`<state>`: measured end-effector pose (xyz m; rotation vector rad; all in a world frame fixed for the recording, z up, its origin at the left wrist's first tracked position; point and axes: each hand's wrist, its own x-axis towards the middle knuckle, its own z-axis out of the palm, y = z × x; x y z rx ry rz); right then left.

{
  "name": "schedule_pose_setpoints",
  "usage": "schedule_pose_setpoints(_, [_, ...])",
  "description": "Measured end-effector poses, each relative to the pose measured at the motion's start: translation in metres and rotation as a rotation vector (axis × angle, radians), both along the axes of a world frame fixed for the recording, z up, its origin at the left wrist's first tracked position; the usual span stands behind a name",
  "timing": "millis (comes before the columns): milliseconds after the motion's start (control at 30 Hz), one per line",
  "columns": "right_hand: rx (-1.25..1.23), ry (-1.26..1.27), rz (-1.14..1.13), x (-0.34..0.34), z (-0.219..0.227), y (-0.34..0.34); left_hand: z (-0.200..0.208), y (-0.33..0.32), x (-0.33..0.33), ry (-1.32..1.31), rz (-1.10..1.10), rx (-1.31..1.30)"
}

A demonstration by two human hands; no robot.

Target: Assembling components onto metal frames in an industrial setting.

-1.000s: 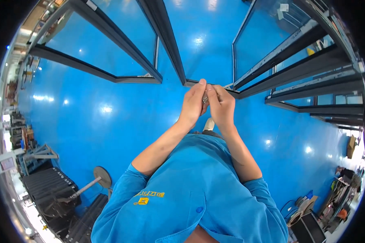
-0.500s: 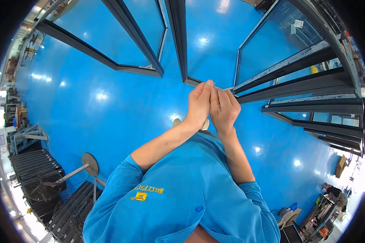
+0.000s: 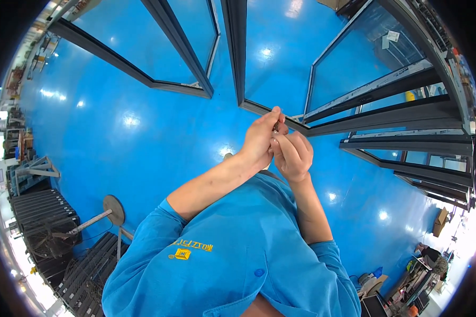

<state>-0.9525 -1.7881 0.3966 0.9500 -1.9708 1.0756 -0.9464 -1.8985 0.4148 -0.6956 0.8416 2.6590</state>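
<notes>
My left hand (image 3: pixel 258 140) is closed, thumb uppermost, around a small dark piece (image 3: pixel 276 127) that shows between its fingers; its kind is too small to tell. Pressed close beside it, my right hand (image 3: pixel 293 154) has its fingers bent in a pinch just below that piece. What those right fingertips hold, if anything, is hidden. Both hands are in front of my chest, above the floor. Just beyond them runs the bottom rail of a dark framed glass window sash (image 3: pixel 259 107).
Another dark framed glass panel (image 3: pixel 181 91) stands at the far left, and an open glazed sash (image 3: pixel 365 68) at the far right. More dark frames (image 3: pixel 407 141) line the right. A fan with a round base (image 3: pixel 113 210) is at lower left, near stacked dark profiles (image 3: pixel 45 219).
My right hand has come down and slightly nearer to me, its fingers curling inward. Between the hands the small dark piece has come into sight.
</notes>
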Motion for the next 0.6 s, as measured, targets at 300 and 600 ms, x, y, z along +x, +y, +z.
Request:
schedule_pose_setpoints(300, [0.025, -0.070, 0.059, 0.005, 0.000, 0.005, -0.004, -0.008, -0.007, 0.102, -0.038, 0.103])
schedule_pose_setpoints(600, [-0.350, -0.694, 0.131, 0.026, 0.016, 0.011, -0.005, -0.003, -0.010, 0.173, 0.010, 0.393])
